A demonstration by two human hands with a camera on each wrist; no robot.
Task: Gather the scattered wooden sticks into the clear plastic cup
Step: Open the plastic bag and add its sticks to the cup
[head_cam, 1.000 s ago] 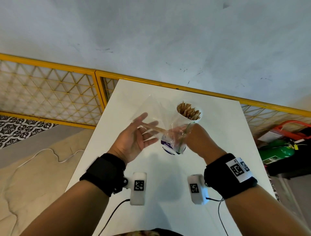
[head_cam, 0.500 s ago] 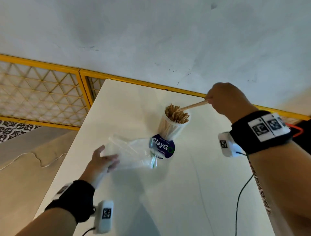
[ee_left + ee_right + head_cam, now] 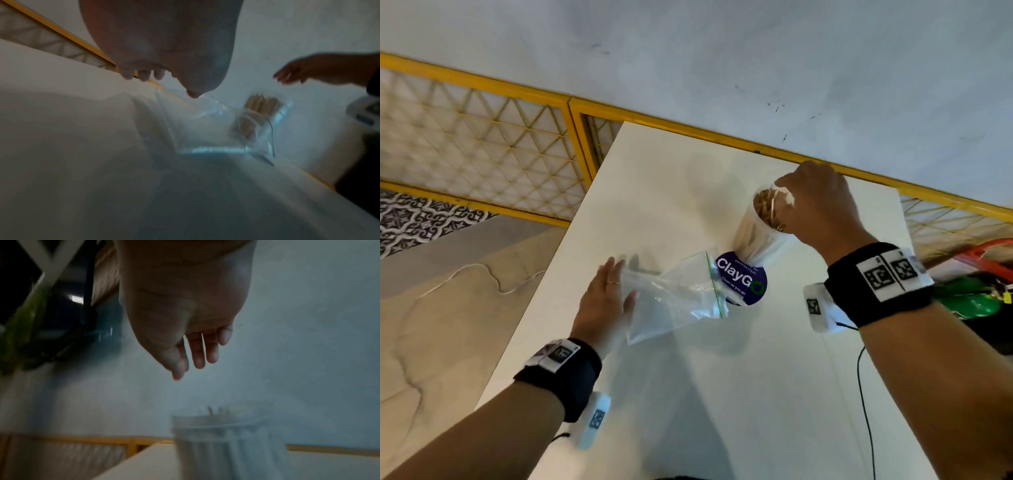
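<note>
Under the left hand point(image 3: 606, 301), whose flat, straight fingers press it to the worktop point(image 3: 756, 394), lies a limp, slippery zip bag point(image 3: 674, 298). Rightward, the clear plastic cup point(image 3: 753, 236) holds light, stiff wooden sticks point(image 3: 767, 205); the right hand point(image 3: 822, 205) hovers above, fingers loose, holding nothing. Pinch sticks mid-length; the cup looks tippy.

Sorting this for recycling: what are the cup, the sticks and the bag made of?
Cup: clear, glossy plastic, since the sticks show through its wall. Sticks: pale, matte, probably wood. Bag: thin, crinkly see-through plastic film with a green zip line.
</note>
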